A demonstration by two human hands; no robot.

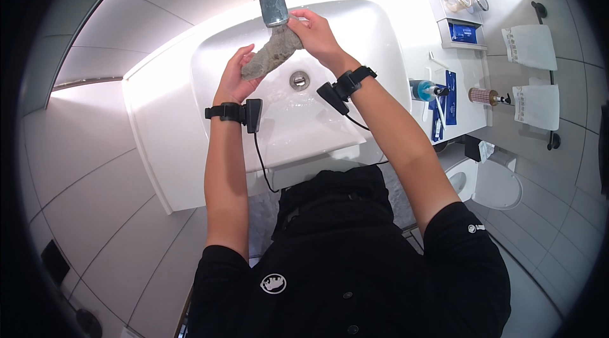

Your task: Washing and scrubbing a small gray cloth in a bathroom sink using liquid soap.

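A grey sock, darker in patches, is stretched slantwise between my two hands above the white washbasin. My right hand pinches its upper end, close under the metal faucet. Around the lower, toe-like end curl the fingers of my left hand, partly hidden behind the fabric. The faucet's outlet is just above the sock's upper part; whether water is running I cannot tell. Below the sock, the round drain is visible, and the basin floor glistens.
Right of the basin, a blue pump bottle, blue packets and a patterned pump bottle stand or lie on the counter. A small shelf box holds glasses. Two white towels hang beyond; a toilet is lower right.
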